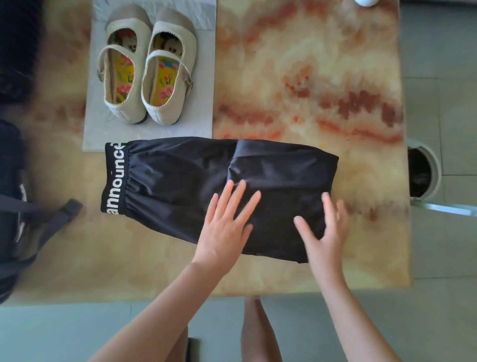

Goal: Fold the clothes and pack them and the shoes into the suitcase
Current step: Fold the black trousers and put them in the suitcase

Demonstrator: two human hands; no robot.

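A pair of black trousers [175,181] with a white-lettered waistband lies across the table, folded over on its right half. My left hand [227,222] rests flat on the fabric near the middle, fingers straight and spread. My right hand [325,230] is spread over the folded right end, slightly blurred. A pair of cream strap shoes [147,75] with floral insoles stands side by side on a white sheet [204,85] at the back left. The dark suitcase [13,206] shows at the left edge, with a grey strap [62,217] trailing onto the table.
The table [309,77] has an orange and cream marbled top. Its front edge runs just before my legs. A round white bin [423,170] stands on the floor at the right. A white object [365,2] peeks in at the back edge.
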